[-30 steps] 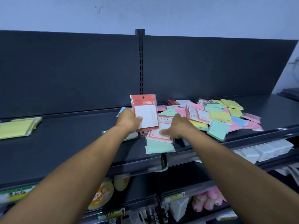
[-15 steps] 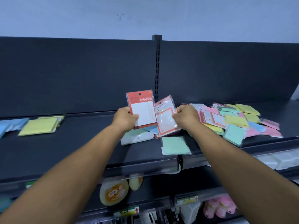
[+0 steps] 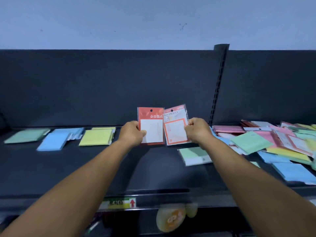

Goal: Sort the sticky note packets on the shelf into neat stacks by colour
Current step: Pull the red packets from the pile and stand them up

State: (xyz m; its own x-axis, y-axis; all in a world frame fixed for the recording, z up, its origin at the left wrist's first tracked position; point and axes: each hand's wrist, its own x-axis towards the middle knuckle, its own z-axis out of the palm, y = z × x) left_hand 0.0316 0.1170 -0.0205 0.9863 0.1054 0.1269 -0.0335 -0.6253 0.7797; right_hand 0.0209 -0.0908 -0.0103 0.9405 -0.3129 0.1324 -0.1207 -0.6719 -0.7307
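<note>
Holding upright above the shelf (image 3: 102, 168): red packet (image 3: 151, 126) pinched in left hand (image 3: 132, 133), orange-bordered packet (image 3: 176, 124) pinched in right hand (image 3: 196, 130); advice—square edges together, lay flat as a new stack beside yellow stack (image 3: 96, 136), clear of unsorted heap (image 3: 277, 146).

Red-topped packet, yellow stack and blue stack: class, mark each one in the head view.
Red-topped packet (image 3: 151, 129): head view, on its white middle panel, held by the left hand (image 3: 131, 133).
Yellow stack (image 3: 96, 137): head view, centre of its top sheet.
Blue stack (image 3: 53, 141): head view, middle of its top packet.
</note>
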